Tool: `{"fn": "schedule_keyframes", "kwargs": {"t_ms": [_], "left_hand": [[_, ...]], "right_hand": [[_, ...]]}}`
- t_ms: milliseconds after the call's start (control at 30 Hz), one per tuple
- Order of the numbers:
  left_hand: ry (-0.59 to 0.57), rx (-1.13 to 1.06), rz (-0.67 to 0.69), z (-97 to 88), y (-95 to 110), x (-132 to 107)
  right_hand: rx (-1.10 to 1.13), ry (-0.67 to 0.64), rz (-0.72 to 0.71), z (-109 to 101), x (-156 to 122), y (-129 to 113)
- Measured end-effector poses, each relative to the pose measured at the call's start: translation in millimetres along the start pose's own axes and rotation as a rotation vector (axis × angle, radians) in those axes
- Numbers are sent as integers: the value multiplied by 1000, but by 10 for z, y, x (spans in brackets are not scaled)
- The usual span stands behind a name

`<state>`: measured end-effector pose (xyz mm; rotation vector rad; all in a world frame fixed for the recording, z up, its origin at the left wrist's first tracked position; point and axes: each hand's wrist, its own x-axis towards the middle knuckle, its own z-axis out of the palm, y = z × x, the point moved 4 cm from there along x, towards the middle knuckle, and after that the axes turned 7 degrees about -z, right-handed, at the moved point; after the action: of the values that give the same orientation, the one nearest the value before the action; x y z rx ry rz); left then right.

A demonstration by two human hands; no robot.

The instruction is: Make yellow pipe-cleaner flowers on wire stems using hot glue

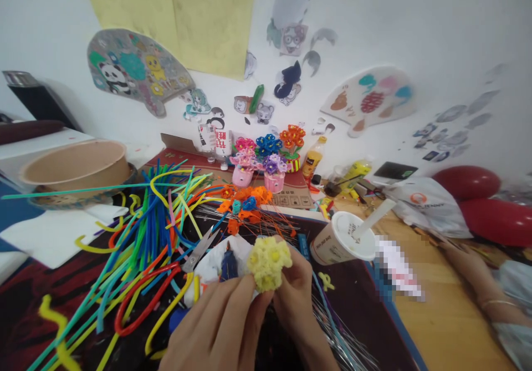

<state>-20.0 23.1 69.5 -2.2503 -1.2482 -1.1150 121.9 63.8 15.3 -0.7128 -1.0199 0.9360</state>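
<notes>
A bunch of yellow fuzzy pipe-cleaner flowers (269,263) is pinched between both my hands, near the bottom middle of the head view. My left hand (220,321) grips its underside with fingers curled, the back of the hand towards me. My right hand (297,299) closes on the lower right side of the bunch. Any stem below is hidden by my fingers. Just beyond lies a dark blue tool with a pointed tip (228,263) on white plastic. Red-handled scissors (200,250) lie beside it, blades partly spread. A small yellow pipe-cleaner piece (326,281) rests right of my right hand.
Coloured pipe cleaners (145,238) pile up at left, near a beige bowl (78,166). Orange flower pieces (249,199) lie on wires behind my hands. Potted pipe-cleaner flowers (270,152) stand by the wall. A lidded cup with straw (343,238) stands at right, near another person's arm (469,271).
</notes>
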Motion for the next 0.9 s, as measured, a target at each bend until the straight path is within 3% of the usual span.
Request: {"fn": "schedule_keyframes", "kwargs": {"t_ms": [100,300,400,600,900], "left_hand": [[54,-119,-144,-16,44,101],[17,-291,-210,-9,50,160],[24,-372,-311,9,44,166],[161,-385,-525,52,108,113],[204,-437,-606,81,135,68]], "right_hand": [[-18,-25,-10,-6,5,-15],[35,-20,29,18,25,-19],[63,-38,38,47,31,-10],[69,-12,54,60,14,24],[81,-68,27,92,-9,-2]]}}
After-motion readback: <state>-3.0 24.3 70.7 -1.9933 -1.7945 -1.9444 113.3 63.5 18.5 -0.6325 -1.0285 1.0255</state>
